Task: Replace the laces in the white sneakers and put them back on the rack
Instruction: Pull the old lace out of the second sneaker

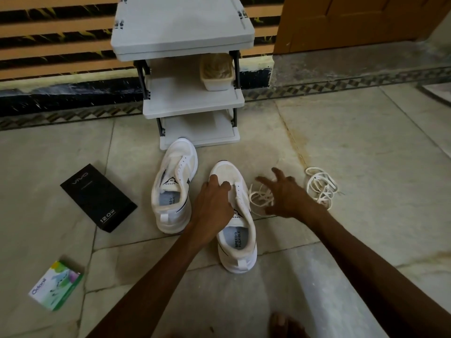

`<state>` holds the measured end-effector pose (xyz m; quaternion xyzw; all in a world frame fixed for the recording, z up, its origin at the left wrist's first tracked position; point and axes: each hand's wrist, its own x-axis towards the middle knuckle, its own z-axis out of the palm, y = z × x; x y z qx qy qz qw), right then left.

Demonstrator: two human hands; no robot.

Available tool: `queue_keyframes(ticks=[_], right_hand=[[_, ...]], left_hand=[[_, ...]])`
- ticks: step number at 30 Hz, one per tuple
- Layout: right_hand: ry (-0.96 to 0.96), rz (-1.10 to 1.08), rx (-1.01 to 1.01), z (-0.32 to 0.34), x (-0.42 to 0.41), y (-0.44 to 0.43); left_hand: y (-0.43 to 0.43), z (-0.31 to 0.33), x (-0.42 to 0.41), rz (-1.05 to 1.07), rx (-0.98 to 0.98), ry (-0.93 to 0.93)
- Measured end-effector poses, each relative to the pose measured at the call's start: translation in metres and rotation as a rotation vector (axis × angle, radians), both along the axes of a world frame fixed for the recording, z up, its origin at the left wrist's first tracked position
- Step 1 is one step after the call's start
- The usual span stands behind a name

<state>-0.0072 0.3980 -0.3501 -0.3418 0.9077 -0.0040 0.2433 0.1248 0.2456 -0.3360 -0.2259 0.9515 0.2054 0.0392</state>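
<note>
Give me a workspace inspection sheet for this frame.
Surface: tiled floor, stained.
Job's things: far sneaker and near sneaker, both unlaced, in front of rack; lace bundle beside near sneaker, second lace bundle farther right.
Clutter: black box, green box on floor; tub on rack shelf.
Hands: left hand holds near sneaker; right hand spread over lace bundle, contact unclear.
Cables: nothing seen.
Surroundings: striped wall, wooden door.

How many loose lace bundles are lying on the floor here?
2. One lace pile lies beside the near sneaker, by the right hand; the second lace pile lies farther right on the floor tiles.
</note>
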Motion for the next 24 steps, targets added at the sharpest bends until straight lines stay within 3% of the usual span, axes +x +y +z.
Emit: queue_keyframes(ticks=[3,7,10,13,15,18,21,24], right_hand=[[0.082,0.101,0.096,-0.029,0.015,-0.002],[0.297,0.171,-0.072,-0.041,0.028,-0.001],[0.333,0.213,-0.105,-0.039,0.031,0.003],[0.288,0.077,-0.131,-0.031,0.021,0.009],[0.272,-0.138,-0.273,-0.019,0.008,0.018],[0.394,-0.402,-0.409,0.003,-0.017,0.041],[0.419,-0.469,-0.285,0.010,-0.039,0.063],[0.219,-0.279,-0.058,0.003,-0.049,0.079]], left_hand=[[0.001,0.001,-0.001,-0.002,-0.004,-0.002],[0.002,0.002,-0.001,0.015,-0.014,-0.005],[0.005,0.003,-0.001,0.045,-0.043,0.038],[0.009,0.004,-0.001,0.051,-0.117,0.141],[0.012,0.004,-0.002,0.024,-0.160,0.196],[0.014,0.000,-0.007,-0.007,-0.143,0.208],[0.018,-0.003,-0.012,-0.033,-0.094,0.188],[0.021,-0.006,-0.014,-0.063,-0.105,0.153]])
